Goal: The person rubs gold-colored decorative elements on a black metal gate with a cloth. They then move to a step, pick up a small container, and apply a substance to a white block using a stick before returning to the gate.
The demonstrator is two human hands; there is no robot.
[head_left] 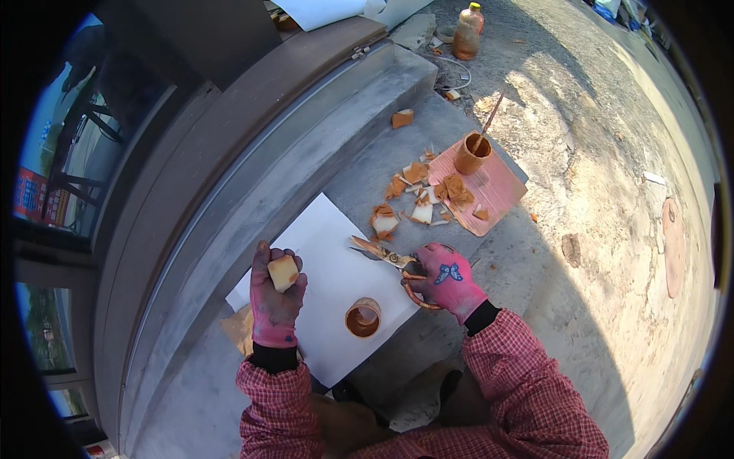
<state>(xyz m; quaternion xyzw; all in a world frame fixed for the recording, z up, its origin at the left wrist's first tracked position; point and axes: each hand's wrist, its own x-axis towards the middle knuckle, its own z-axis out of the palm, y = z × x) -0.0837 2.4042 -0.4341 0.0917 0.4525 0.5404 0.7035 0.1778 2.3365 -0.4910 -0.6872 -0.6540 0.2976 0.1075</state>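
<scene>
My left hand (277, 304), in a stained pink glove, grips a cream-coloured sponge piece (283, 273) with brownish marks at its edge. My right hand (451, 281), gloved in pink with a blue butterfly print, is closed around the handles of rust-coloured scissors (390, 255). Their blades stand apart and point left toward the sponge piece, with a gap between. Below both hands lies a white sheet of paper (319, 229). A small cup (362, 317) with brown liquid in it stands on the paper, between my forearms.
Beyond the paper lie several torn sponge scraps (420, 210), some stained brown. A pink board (501, 183) carries another cup (472, 155) with a brush (492, 115) in it. A yellow-capped bottle (467, 34) stands farther off. A concrete step (306, 145) runs along the left.
</scene>
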